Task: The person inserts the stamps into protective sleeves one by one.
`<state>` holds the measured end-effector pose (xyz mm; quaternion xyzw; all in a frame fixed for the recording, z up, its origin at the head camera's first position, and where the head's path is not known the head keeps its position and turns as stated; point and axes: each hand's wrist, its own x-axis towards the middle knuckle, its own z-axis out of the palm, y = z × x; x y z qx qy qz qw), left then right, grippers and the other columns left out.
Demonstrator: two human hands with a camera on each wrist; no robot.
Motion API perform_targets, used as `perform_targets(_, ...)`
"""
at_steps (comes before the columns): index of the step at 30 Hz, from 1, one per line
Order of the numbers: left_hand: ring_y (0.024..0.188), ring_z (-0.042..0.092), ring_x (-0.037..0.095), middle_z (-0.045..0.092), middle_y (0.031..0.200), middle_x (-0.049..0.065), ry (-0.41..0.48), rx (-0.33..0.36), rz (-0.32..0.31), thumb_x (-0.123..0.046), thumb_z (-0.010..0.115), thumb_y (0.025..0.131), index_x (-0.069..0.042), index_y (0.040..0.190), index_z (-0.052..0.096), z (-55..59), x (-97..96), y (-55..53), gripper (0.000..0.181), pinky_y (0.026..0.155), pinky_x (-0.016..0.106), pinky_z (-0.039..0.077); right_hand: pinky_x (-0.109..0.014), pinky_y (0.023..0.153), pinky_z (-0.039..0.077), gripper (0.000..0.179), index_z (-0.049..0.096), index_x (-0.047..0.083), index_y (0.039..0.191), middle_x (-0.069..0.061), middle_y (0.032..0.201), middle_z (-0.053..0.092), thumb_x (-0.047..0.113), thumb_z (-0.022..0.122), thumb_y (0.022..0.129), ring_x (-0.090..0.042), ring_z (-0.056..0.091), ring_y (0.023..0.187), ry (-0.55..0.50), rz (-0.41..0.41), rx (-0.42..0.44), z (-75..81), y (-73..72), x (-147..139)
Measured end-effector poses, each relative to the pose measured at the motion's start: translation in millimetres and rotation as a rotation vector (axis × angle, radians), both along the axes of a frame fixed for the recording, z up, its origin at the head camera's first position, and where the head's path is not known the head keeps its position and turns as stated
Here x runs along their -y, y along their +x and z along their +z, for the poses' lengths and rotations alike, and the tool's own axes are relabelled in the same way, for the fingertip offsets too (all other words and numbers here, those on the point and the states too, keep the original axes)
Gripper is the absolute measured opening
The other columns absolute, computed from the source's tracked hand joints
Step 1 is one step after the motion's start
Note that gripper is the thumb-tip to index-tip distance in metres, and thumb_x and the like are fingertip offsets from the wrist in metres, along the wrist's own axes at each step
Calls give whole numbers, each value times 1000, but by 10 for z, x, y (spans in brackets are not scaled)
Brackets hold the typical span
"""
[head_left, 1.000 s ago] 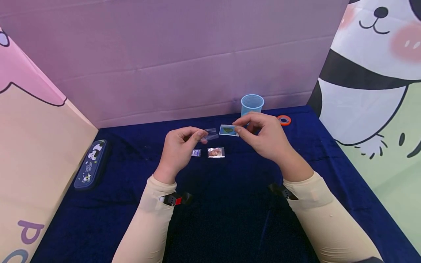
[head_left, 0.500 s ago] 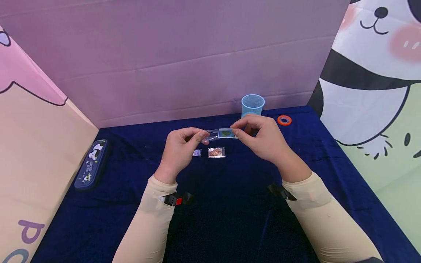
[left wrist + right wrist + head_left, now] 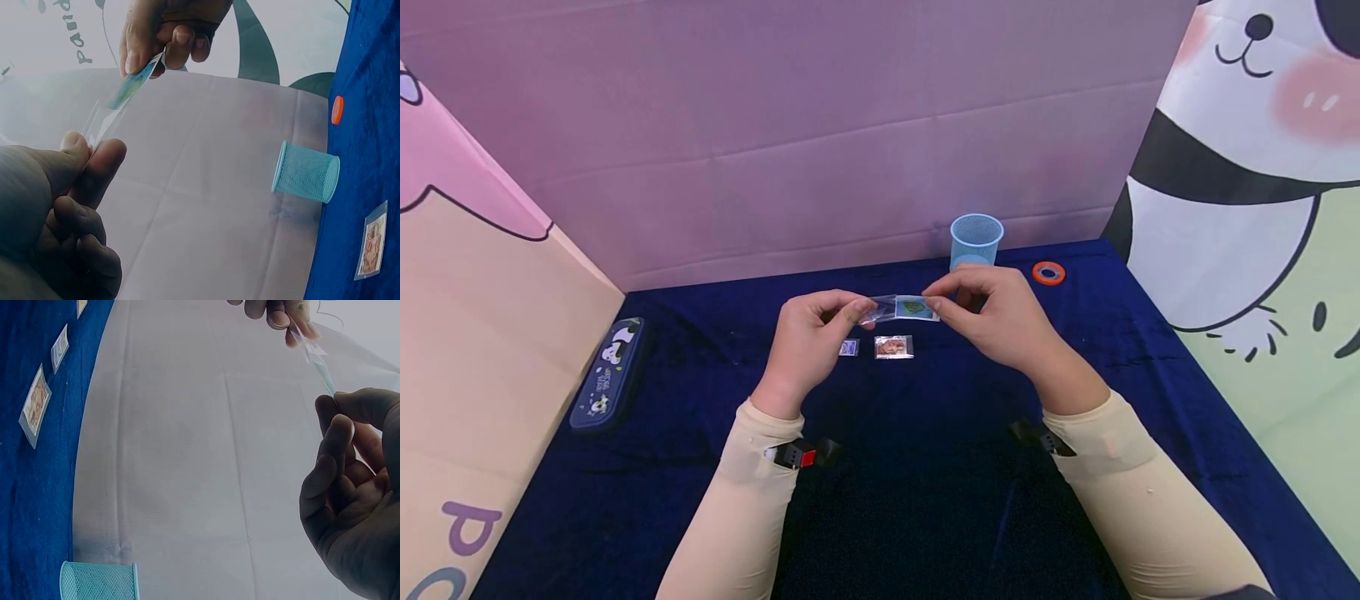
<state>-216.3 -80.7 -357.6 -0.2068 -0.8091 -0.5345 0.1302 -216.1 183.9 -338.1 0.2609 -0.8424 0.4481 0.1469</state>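
Between thumb and forefinger, my left hand (image 3: 808,346) pinches a small clear plastic sleeve (image 3: 884,308). My right hand (image 3: 1003,325) pinches the right end of a small blue-and-green picture card (image 3: 914,307) with a pale border. The card's left end meets the sleeve's mouth and appears to be partly inside it. Both are held up above the table, as the left wrist view shows with the card (image 3: 129,86) and sleeve (image 3: 103,125) in line. Below them lie a sleeved brown picture card (image 3: 893,347) and a purple one (image 3: 849,347), partly behind my left hand.
A light blue mesh cup (image 3: 976,237) stands at the back, behind my right hand. An orange tape roll (image 3: 1048,273) lies to its right. On the left is a dark blue panda case (image 3: 607,375). In the right wrist view another card (image 3: 81,307) shows at the edge.
My right hand has moved slightly left and down, bringing the card from apart from the sleeve into its mouth. The left hand has stayed nearly still.
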Motion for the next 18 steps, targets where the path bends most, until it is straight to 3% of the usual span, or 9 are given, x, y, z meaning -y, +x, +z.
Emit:
perform_targets(13,56,42,21,77,88,-6,-15,13,4,-36,70,101,-17,104,83,26,-18,21,23,52,33,31,-30,56,44,10,81,17,107,4,86,63,20,75,99,-18,53,65,11,6,19,27,13,-8)
perform_targets(18,62,51,19,78,93,-4,-18,17,1,-33,69,102,-16,105,83,22,-20,21,22,56,33,37,-30,56,44,10,81,17,107,3,86,63,20,75,99,-18,53,65,11,9,25,33,22,-4)
